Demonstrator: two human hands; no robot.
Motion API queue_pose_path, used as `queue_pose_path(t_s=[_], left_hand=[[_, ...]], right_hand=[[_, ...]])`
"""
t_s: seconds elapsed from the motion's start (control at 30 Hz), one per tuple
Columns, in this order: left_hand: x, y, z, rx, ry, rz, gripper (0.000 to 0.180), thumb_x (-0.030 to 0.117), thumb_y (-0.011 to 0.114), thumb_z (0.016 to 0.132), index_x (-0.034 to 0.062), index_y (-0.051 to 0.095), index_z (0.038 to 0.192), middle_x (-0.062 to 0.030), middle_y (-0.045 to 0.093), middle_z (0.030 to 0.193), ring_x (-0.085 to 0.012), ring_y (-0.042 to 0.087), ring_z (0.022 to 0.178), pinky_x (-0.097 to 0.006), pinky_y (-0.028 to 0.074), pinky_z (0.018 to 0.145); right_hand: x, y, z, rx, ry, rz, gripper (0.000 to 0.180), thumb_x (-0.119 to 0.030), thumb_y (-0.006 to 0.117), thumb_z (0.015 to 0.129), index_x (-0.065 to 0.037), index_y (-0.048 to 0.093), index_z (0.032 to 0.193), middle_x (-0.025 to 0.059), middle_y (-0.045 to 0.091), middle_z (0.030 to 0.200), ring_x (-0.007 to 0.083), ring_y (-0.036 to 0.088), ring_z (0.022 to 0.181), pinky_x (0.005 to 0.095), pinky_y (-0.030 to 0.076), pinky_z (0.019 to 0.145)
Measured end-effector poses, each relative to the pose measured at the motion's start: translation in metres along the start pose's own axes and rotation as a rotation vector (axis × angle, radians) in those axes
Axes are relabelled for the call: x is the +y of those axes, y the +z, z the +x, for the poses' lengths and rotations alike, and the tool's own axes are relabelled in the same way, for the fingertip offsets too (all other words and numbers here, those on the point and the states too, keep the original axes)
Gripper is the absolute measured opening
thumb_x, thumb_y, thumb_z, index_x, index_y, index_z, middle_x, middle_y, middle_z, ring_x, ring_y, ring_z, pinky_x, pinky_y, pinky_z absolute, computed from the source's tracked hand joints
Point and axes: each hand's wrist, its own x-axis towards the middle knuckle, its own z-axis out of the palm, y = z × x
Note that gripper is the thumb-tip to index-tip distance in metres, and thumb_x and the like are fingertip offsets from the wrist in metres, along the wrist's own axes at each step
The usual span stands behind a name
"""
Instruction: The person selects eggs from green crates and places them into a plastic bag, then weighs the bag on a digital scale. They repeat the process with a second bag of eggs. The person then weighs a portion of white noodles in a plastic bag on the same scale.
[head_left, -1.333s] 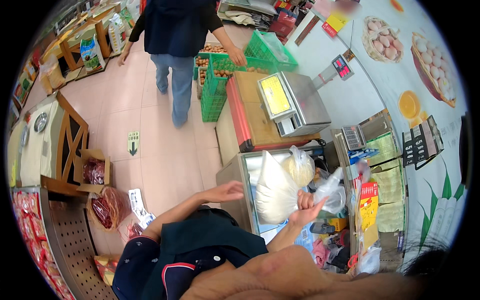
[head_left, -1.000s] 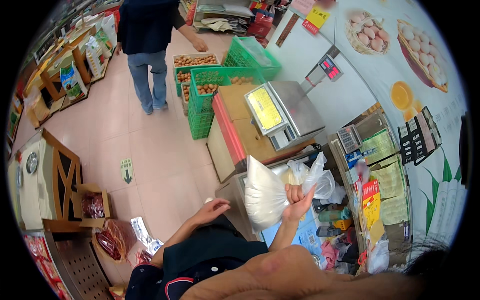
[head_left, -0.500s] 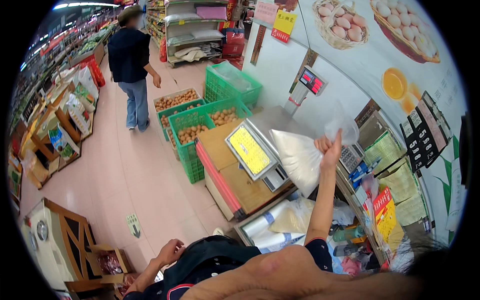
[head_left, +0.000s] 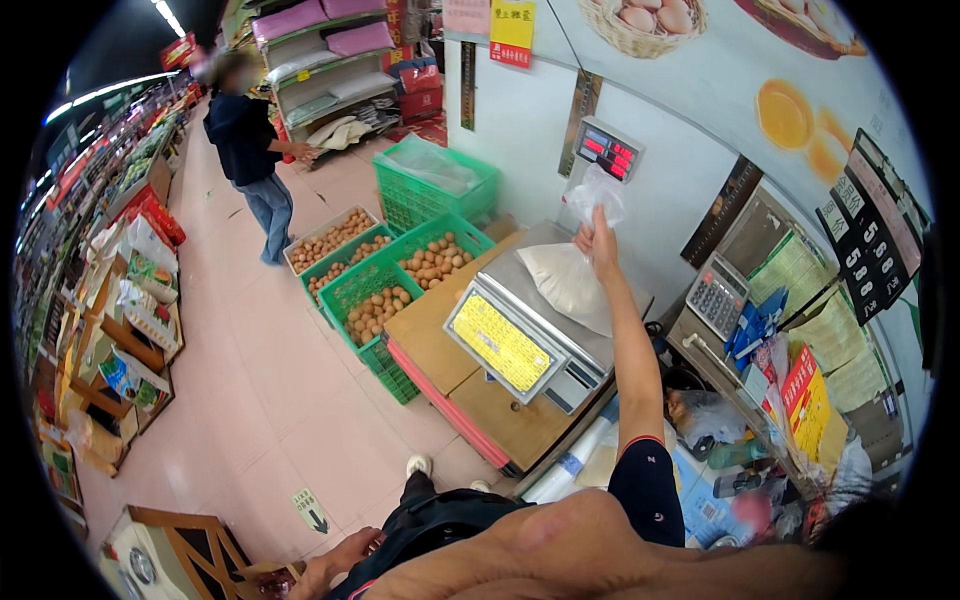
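My right hand [head_left: 600, 243] is closed round the gathered neck of a clear plastic bag [head_left: 565, 280] filled with something white, grains or powder, too blurred to tell. The bag rests on, or hangs just above, the metal platform of an electronic scale [head_left: 503, 342] with a yellow sheet on its front. Behind it, the scale's raised display [head_left: 607, 150] glows red. My left hand [head_left: 350, 552] hangs low beside my waist, fingers loosely bent and partly in view, with nothing seen in it.
The scale stands on a wooden counter [head_left: 420, 320]. Green crates [head_left: 400, 395] of brown eggs adjoin its left side. A calculator [head_left: 717, 297] lies on a cluttered ledge to the right. Another person [head_left: 245, 150] stands in the aisle near shelves [head_left: 335, 95].
My right hand has moved the bag left and away from me, over the scale platform. My view has shifted too. The other person has turned toward the shelves, a forearm raised.
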Motion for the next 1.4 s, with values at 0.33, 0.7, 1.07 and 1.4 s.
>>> queue_pose_path(t_s=[0.33, 0.7, 1.07, 1.4], left_hand=[[0.093, -0.164, 0.085, -0.334, -0.058, 0.028, 0.038, 0.019, 0.07, 0.075, 0.0053, 0.056, 0.107, -0.0038, 0.059, 0.092, -0.0125, 0.056, 0.083, -0.027, 0.048, 0.069], [0.122, -0.259, 0.191, -0.565, 0.165, 0.263, 0.018, 0.01, 0.062, 0.082, 0.0025, 0.059, 0.098, -0.0083, 0.063, 0.089, -0.0161, 0.06, 0.084, -0.03, 0.047, 0.079], [0.068, -0.284, 0.222, -0.785, -0.186, 0.016, 0.029, 0.008, 0.063, 0.083, -0.0002, 0.058, 0.111, -0.0094, 0.064, 0.102, -0.0171, 0.061, 0.094, -0.03, 0.047, 0.084], [0.045, -0.266, 0.202, -0.804, -0.359, -0.376, 0.029, 0.006, 0.062, 0.084, -0.0001, 0.058, 0.113, -0.0084, 0.065, 0.103, -0.0158, 0.062, 0.091, -0.029, 0.049, 0.083]], right_hand=[[-0.015, 0.023, -0.196, 0.197, -0.335, -1.002, 0.013, -0.013, 0.057, 0.088, -0.003, 0.055, 0.096, 0.0041, 0.056, 0.073, 0.0132, 0.054, 0.067, 0.0284, 0.045, 0.063], [0.107, 0.137, -0.462, 0.027, 0.853, -0.325, 0.019, -0.005, 0.064, 0.081, -0.003, 0.056, 0.098, 0.0052, 0.062, 0.083, 0.0132, 0.059, 0.078, 0.0265, 0.048, 0.072], [0.096, 0.21, -0.529, 0.403, 0.883, -0.273, 0.012, -0.002, 0.055, 0.088, -0.001, 0.059, 0.1, 0.004, 0.063, 0.089, 0.0114, 0.058, 0.086, 0.0243, 0.045, 0.08], [0.068, 0.198, -0.531, 0.497, 0.769, 0.493, 0.021, -0.007, 0.059, 0.088, 0.0, 0.059, 0.108, 0.0021, 0.063, 0.098, 0.0104, 0.057, 0.09, 0.0245, 0.046, 0.082]])
